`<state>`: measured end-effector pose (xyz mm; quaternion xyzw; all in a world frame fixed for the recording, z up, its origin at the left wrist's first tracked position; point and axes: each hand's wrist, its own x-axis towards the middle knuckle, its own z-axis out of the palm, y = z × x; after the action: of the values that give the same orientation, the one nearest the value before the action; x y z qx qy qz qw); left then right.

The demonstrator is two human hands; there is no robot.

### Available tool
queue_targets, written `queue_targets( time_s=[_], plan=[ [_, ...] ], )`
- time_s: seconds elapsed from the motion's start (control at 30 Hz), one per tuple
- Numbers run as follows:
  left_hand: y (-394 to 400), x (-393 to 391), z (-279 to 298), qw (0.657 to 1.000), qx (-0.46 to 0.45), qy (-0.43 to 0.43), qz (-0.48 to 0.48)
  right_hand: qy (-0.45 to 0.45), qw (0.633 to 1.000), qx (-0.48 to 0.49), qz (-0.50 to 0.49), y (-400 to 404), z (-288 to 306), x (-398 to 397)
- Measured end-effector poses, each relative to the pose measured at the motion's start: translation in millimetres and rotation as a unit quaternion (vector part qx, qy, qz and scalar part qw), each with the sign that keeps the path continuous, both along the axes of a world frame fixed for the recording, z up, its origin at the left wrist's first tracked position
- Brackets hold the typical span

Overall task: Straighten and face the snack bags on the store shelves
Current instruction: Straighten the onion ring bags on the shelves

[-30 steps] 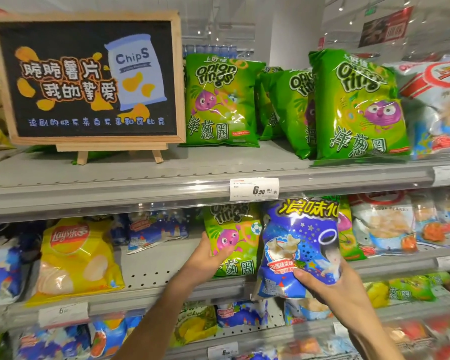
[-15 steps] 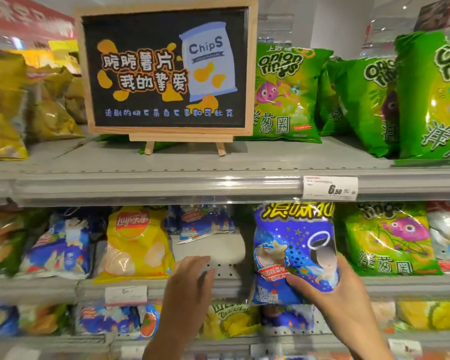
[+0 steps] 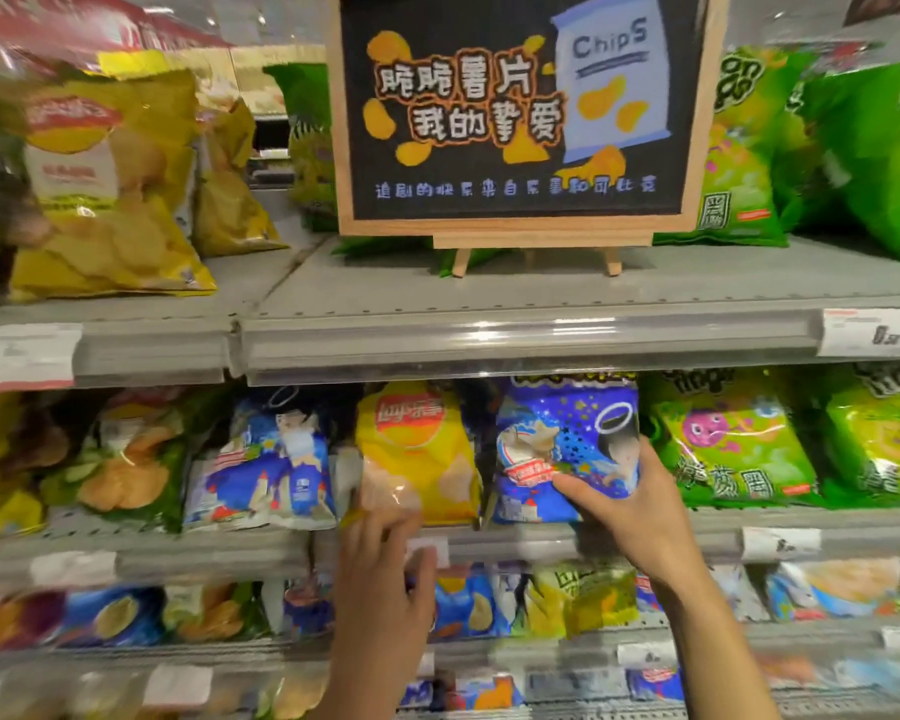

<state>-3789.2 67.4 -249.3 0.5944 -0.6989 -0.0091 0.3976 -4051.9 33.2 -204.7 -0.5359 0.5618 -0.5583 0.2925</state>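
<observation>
— Hands first. What's the right one doing?

— Right hand (image 3: pixel 640 506) grips the lower right part of a glossy blue-purple foil snack bag with stars and a ring printed on it (image 3: pixel 557 449); thumb across the front, fingers curled round its right edge. That bag stands upright on the middle grey metal shelf (image 3: pixel 645 532), facing outward, top tucked under the shelf above.

— And the left?

— Left hand (image 3: pixel 385 574) is raised in front of the middle shelf's edge, fingertips reaching the bottom of a bright yellow foil chip bag with a red round logo (image 3: pixel 417 449). Motion blur there; cannot tell whether the fingers pinch the bag or only touch it.

— How do the two bags sit?

— Yellow bag just left of the blue-purple one, sides touching or nearly so. Both upright.

— Neighbours?

— Right of the blue-purple bag, a green foil onion-ring bag with a pink cartoon figure (image 3: pixel 728 444). Left of the yellow one, a blue-and-white crinkled snack bag (image 3: pixel 266 470), leaning.

— Upper shelf?

— A wood-framed black chalkboard sign with a drawn chips packet (image 3: pixel 515 111) on a small easel. Large yellow chip bags (image 3: pixel 110 189) to its left, green bags to its right. A white price tag (image 3: pixel 874 332) on the shelf rail at right.
</observation>
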Motion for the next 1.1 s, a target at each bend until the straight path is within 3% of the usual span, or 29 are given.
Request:
queue_targets(
  time_s=[0.17, 0.5, 0.73, 1.1],
  plan=[
    [-2.2, 4.0, -2.8, 1.0, 0.011, 0.003, -0.017, -0.006, 1.0, 0.009, 0.016, -2.5, -2.4, -7.2],
    [-4.3, -14.7, -0.6, 0.996, -0.038, 0.037, 0.068, -0.017, 1.0, -0.004, 0.023, -17.9, 0.0, -7.0],
    [-8.0, -15.6, -3.1, 0.992, -0.086, 0.047, 0.073, 0.025, 0.993, 0.085, 0.083, -18.7, 3.9, -25.0],
    [-9.6, -12.2, -6.6, 0.995, -0.061, 0.063, 0.057, 0.048, 0.982, 0.149, 0.106, -23.5, 13.8, -20.9]
  ],
)
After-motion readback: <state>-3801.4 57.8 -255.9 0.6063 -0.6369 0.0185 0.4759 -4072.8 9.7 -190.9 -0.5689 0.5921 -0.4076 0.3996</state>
